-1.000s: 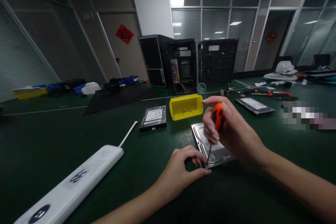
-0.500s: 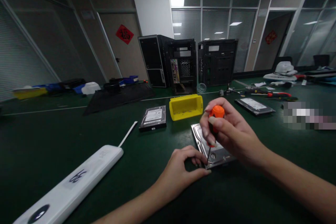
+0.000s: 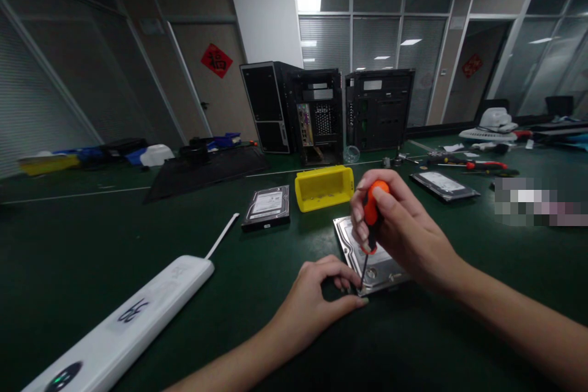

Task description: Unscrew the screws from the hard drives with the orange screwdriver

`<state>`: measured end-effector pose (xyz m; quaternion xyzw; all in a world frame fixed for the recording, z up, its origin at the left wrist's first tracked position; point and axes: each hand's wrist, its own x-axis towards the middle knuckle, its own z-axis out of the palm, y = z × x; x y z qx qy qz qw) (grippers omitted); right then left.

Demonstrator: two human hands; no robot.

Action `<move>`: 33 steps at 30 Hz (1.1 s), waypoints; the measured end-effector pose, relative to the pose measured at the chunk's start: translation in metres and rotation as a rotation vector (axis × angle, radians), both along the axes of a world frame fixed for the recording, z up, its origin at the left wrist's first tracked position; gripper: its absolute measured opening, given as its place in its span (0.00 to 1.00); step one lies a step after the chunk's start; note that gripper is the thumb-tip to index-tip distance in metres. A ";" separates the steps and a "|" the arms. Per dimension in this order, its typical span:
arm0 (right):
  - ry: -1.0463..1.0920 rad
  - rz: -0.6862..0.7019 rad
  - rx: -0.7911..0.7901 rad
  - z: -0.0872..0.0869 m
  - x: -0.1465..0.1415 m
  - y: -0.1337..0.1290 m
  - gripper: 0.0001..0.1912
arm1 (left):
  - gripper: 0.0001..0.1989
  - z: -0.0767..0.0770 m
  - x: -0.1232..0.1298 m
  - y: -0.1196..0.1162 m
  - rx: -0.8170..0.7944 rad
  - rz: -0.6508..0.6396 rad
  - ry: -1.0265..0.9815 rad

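A silver hard drive (image 3: 348, 239) lies flat on the green table in front of me, partly hidden under my right hand. My right hand (image 3: 390, 220) grips a screwdriver (image 3: 373, 208) with an orange and black handle. Its thin shaft slants down to the drive's near left corner. Around that same corner my left hand (image 3: 316, 294) is closed, with thumb and index finger on either side of it, close to the screwdriver tip. Whatever lies under the tip is too small to make out.
Behind the drive stands a yellow bin (image 3: 325, 201) with small bits inside. Further hard drives lie to the left (image 3: 267, 205) and right (image 3: 443, 184). A long white device (image 3: 133, 312) is at the left. Computer cases (image 3: 316, 113) stand behind; pliers (image 3: 487, 165) lie at right.
My right hand's fingers and thumb have shifted around the screwdriver handle, which leans slightly differently. The tip stays at the drive's corner, and my left hand keeps its place.
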<state>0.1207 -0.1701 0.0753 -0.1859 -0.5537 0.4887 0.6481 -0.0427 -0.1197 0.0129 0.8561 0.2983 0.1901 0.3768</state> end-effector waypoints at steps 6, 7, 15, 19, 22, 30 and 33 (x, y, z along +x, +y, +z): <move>-0.031 0.003 0.022 0.001 0.002 -0.002 0.06 | 0.11 0.001 0.000 0.000 -0.001 0.006 0.002; -0.031 0.007 0.025 0.000 0.002 -0.002 0.06 | 0.11 0.002 0.001 0.000 0.000 0.006 0.000; 0.020 0.017 -0.002 0.000 -0.004 -0.002 0.13 | 0.11 0.002 0.001 0.000 -0.014 0.001 -0.013; 0.014 0.017 -0.007 0.003 -0.001 -0.003 0.08 | 0.11 0.001 0.001 0.000 -0.011 0.000 -0.008; 0.024 -0.020 -0.005 0.004 0.001 -0.002 0.06 | 0.11 0.001 0.001 0.000 -0.014 -0.007 -0.008; 0.046 0.070 -0.020 0.003 0.000 -0.003 0.09 | 0.11 0.001 0.000 0.000 -0.015 -0.017 -0.014; 0.031 0.101 -0.052 0.005 0.000 -0.004 0.16 | 0.11 0.001 0.000 0.000 -0.015 -0.009 -0.002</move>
